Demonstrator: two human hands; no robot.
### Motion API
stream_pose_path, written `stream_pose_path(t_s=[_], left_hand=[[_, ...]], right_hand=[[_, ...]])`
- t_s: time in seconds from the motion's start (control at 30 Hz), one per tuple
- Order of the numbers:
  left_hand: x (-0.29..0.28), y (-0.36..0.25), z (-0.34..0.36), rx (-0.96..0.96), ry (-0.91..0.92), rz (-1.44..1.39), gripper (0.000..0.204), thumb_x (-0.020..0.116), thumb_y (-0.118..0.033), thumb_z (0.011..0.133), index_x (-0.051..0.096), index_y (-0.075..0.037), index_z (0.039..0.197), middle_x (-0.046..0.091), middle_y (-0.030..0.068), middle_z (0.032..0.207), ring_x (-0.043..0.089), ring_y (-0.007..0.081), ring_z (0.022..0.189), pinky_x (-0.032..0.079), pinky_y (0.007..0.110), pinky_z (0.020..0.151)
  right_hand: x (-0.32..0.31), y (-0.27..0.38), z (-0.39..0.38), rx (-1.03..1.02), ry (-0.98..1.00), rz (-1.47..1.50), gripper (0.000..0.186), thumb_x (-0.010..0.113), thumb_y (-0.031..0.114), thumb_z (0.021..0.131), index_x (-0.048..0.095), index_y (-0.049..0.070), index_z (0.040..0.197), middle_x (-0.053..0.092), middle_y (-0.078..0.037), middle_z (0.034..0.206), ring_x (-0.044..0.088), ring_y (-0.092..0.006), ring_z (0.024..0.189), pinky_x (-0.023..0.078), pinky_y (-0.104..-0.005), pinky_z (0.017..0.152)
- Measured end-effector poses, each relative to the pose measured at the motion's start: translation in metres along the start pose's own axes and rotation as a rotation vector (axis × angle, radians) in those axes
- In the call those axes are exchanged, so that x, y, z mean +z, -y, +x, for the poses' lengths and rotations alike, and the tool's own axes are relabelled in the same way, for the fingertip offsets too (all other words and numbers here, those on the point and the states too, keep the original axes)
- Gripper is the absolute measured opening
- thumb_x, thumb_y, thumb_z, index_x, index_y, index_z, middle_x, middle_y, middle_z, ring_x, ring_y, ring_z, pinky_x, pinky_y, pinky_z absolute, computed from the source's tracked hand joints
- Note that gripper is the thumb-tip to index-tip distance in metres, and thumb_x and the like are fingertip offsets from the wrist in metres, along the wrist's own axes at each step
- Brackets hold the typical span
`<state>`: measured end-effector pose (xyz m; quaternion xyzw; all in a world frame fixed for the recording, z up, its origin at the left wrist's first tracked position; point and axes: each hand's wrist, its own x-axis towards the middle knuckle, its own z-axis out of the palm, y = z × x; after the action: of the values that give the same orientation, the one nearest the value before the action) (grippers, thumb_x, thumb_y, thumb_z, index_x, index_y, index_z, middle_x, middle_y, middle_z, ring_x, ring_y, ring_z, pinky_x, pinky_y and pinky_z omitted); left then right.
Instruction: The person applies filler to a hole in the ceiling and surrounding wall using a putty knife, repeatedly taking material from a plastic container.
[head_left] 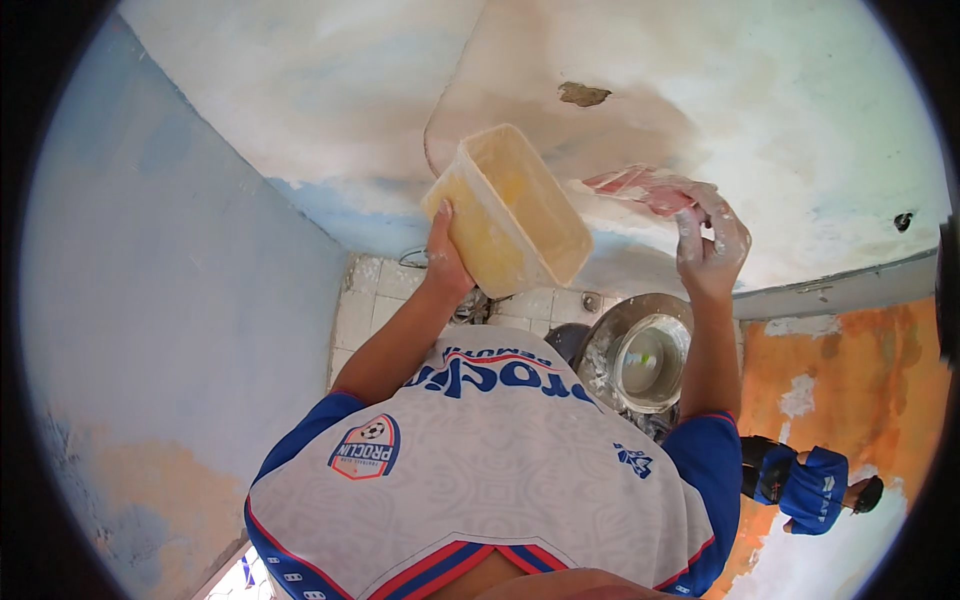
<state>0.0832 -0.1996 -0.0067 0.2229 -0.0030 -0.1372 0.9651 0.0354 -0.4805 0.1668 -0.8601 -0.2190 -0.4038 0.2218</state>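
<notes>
Overhead, the left hand was clamped on the lower end of a yellowish translucent plastic tub, fingers wrapped beneath it and thumb on its side, holding it tilted with the open mouth turned toward the wall. Right hand, coated in white plaster, was closed on the handle of a flat trowel whose pinkish blade lay against or just off the whitened wall surface, just beside the tub's rim; contact could not be confirmed. A brown unfilled patch showed above the tub. Below, on the tiled floor, stood a plaster-crusted metal bucket. Judged risk: the tub was tipped steeply, so wet filler might slide out toward the person's shirt or the floor. A grip held only at one end, with slick plastered fingers, could let the tub twist loose.
</notes>
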Motion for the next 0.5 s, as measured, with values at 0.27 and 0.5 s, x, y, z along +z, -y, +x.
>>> stream_pose_path(t_s=[0.27,0.5], left_hand=[[0.028,0.031,0.005,-0.038,-0.078,0.046,0.063,0.043,-0.052,0.106,0.041,-0.009,0.152,0.055,0.0142,0.146,0.056,0.0321,0.132,0.046,0.050,0.112],[0.037,0.059,0.014,0.000,-0.103,0.049,0.062,0.042,-0.051,0.106,0.041,-0.009,0.152,0.055,0.0137,0.145,0.055,0.0317,0.133,0.045,0.050,0.112]], right_hand=[[-0.053,-0.044,0.038,0.068,0.146,-0.196,0.017,0.073,0.010,0.095,0.070,-0.001,0.108,0.073,-0.015,0.089,0.062,-0.0237,0.060,0.050,-0.0306,0.060],[-0.075,-0.080,0.089,0.149,0.157,-0.165,0.016,0.074,0.010,0.094,0.072,-0.003,0.103,0.071,-0.019,0.089,0.064,-0.0311,0.068,0.053,-0.0331,0.068]])
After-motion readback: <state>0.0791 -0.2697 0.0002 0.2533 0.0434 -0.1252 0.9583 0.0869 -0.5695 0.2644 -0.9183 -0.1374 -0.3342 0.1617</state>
